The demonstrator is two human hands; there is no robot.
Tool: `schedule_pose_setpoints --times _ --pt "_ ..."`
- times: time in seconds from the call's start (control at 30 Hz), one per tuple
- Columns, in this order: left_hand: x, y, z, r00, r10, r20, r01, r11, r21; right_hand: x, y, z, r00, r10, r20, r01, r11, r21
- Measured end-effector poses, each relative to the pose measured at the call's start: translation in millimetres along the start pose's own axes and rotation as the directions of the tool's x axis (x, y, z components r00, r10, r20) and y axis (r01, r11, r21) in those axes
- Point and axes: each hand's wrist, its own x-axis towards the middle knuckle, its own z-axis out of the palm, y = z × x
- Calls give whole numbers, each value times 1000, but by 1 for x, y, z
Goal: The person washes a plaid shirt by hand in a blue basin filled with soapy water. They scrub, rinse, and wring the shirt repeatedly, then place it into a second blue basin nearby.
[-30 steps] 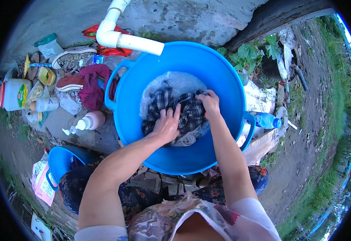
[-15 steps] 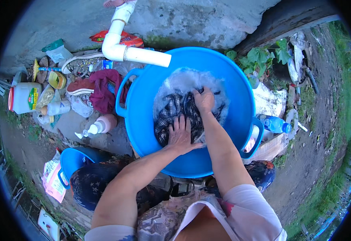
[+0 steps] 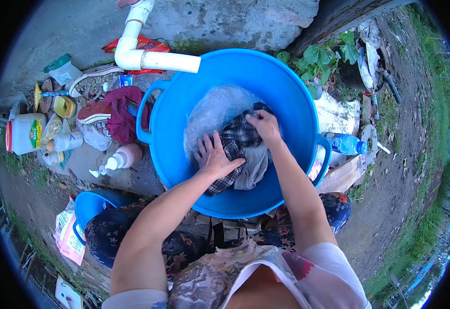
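A big blue plastic tub (image 3: 178, 175) with side handles holds foamy water (image 3: 212, 110) and a dark plaid garment (image 3: 241, 131). My left hand (image 3: 215, 158) lies on the garment's near left part, fingers spread and thumb stretched out. On the right, my right hand (image 3: 264, 127) has its fingers curled round a bunched fold of the same plaid cloth. A grey-beige piece of cloth (image 3: 253, 167) shows between the two hands; whether it belongs to the plaid garment I cannot tell.
A white pipe (image 3: 171, 62) juts over the tub's far left rim. To the left are a pump bottle (image 3: 127, 156), a maroon cloth (image 3: 123, 113), a white jug (image 3: 27, 133) and a smaller blue bucket (image 3: 88, 206). A blue-labelled plastic bottle (image 3: 344, 144) lies by the right handle.
The plaid garment has been turned and bunched up, exposing the grey-beige cloth. My left hand has moved left and slightly up; my right hand now grips a fold. The whole view has shifted slightly.
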Motion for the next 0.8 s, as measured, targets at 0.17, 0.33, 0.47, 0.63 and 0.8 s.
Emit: schedule_pose_setpoints --times 0.17,0.33,0.47,0.63,0.8 --pt "18 -9 44 992 107 69 -120 968 219 -113 -4 57 732 -674 101 605 575 -551" --pt "25 10 25 961 87 261 -131 979 154 -3 -3 84 696 -717 -44 327 371 -869" --pt "22 7 26 988 115 100 -122 990 65 57 -21 53 966 -238 -101 181 901 -394" --pt "27 -5 36 983 72 169 -89 991 96 -46 -11 20 789 -559 254 610 663 -434" --pt "43 -15 56 931 248 267 -261 965 13 -38 8 78 652 -722 231 617 327 -716"
